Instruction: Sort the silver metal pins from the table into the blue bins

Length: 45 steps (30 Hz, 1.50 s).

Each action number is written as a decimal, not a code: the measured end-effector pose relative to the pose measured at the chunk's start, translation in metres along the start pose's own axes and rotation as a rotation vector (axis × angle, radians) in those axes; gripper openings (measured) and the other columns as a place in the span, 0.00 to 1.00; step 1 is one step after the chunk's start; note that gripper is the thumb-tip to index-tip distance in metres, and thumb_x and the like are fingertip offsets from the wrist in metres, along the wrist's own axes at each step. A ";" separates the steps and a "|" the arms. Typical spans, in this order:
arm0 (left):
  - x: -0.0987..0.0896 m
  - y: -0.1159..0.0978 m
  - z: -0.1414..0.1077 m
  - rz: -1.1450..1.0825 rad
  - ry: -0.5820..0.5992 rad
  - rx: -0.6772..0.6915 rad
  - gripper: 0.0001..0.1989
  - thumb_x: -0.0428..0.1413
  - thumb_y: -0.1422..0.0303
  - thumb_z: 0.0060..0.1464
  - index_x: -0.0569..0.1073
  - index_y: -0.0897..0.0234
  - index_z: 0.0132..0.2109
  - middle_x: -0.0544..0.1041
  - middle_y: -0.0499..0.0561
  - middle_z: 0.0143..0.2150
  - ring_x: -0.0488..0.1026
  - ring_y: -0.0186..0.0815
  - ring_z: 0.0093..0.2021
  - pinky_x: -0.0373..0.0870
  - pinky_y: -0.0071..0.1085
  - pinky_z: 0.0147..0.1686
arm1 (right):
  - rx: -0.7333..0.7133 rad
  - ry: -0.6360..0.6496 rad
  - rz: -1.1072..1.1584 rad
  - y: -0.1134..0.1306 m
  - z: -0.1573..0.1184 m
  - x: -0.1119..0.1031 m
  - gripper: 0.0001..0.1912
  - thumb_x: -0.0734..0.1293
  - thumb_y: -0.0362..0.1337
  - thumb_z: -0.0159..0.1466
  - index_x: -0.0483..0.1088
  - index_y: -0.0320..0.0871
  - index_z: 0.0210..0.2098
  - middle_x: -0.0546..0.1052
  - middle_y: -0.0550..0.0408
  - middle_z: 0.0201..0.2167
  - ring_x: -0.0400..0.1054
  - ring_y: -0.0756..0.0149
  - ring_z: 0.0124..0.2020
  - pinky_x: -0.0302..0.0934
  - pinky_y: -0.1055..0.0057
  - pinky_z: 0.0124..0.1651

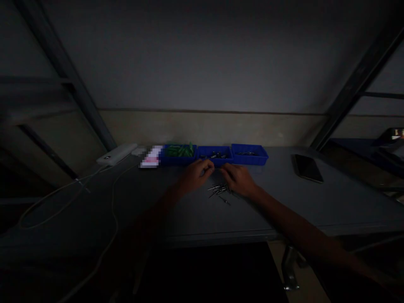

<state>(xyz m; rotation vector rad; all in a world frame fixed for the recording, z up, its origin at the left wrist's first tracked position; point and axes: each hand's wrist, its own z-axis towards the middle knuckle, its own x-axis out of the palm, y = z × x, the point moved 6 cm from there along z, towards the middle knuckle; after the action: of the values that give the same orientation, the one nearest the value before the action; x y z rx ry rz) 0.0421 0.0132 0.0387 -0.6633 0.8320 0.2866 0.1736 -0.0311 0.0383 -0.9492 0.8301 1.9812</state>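
Note:
My left hand (196, 174) and my right hand (238, 179) meet above the grey table, just in front of the blue bins. Both are closed in a pinch, and a thin metal rod (217, 169) spans the gap between their fingertips. Below them lies a pile of slim metal pieces (218, 190), with one separate piece (225, 200) nearer the front edge. Behind, the left blue bin holds green parts (179, 150), the middle bin (215, 161) holds small metal parts, and the right bin (252, 160) holds thin metal pieces.
A phone (307, 168) lies at the right of the table (202, 219). At the left are a white power strip (116, 154), a blurred-out pink and white item (151, 158) and a pale cable (113, 202). Metal posts stand at both sides.

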 end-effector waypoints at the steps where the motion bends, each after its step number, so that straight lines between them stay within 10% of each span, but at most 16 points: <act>1: -0.001 0.000 0.000 0.009 -0.006 0.004 0.09 0.47 0.64 0.57 0.69 0.63 0.37 0.72 0.48 0.32 0.69 0.33 0.35 0.65 0.29 0.38 | -0.001 -0.004 0.005 0.000 0.000 0.000 0.13 0.54 0.40 0.67 0.66 0.42 0.34 0.74 0.53 0.28 0.65 0.69 0.26 0.51 0.74 0.31; 45: 0.001 -0.005 0.000 -0.008 0.083 0.051 0.12 0.44 0.65 0.59 0.69 0.65 0.34 0.71 0.48 0.31 0.68 0.32 0.35 0.64 0.28 0.37 | -0.026 -0.101 0.039 0.000 -0.001 -0.005 0.10 0.55 0.38 0.66 0.64 0.42 0.39 0.74 0.53 0.29 0.67 0.68 0.27 0.54 0.74 0.31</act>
<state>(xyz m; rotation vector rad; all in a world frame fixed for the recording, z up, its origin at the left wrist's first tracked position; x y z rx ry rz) 0.0447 0.0091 0.0398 -0.6342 0.9127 0.2310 0.1759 -0.0337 0.0424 -0.8461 0.7733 2.0607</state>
